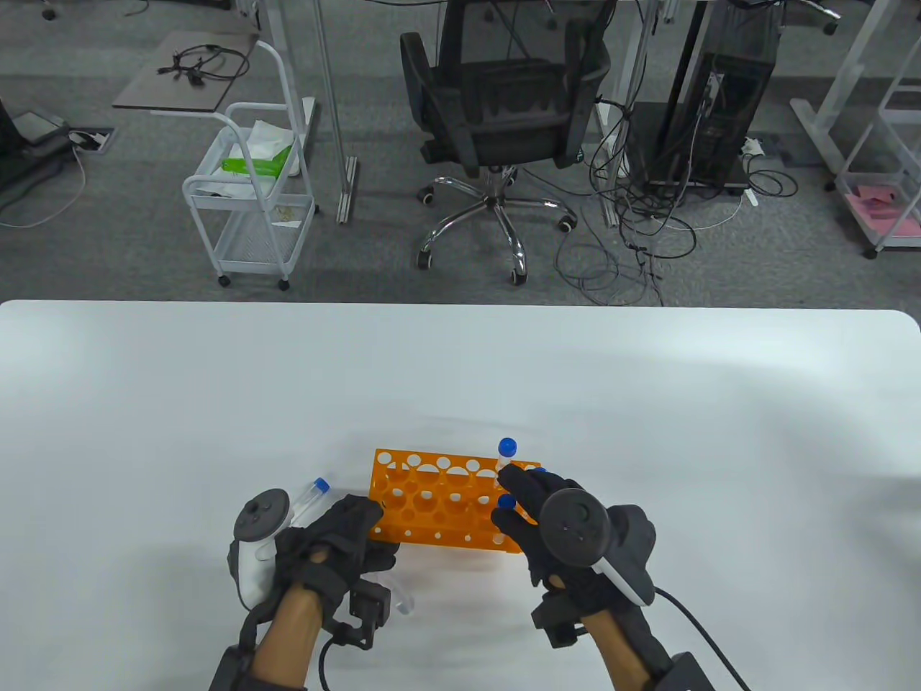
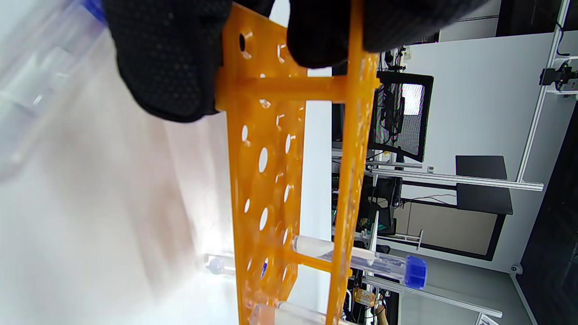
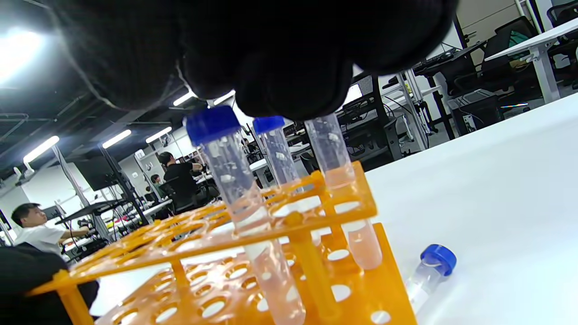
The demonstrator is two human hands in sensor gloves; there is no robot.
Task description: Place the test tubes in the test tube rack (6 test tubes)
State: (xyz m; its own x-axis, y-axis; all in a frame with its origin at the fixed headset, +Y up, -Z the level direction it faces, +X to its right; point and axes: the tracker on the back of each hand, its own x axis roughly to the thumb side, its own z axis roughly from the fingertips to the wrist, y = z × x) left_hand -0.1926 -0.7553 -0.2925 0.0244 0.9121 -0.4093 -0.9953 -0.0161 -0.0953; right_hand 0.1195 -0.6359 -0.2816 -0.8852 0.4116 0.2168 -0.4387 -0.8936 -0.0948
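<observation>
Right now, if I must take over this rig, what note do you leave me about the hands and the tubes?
Left hand: grips the left end of the orange rack, steadying it.
Right hand: its fingers cover the top of the third tube, which is in a hole at the rack's right end.
Done: first tube and second tube stand in the rack beside it.
Left: seat the third, then three more: left loose tube beside the rack, near loose tube by the left wrist, right loose tube lying off the rack's right end.
</observation>
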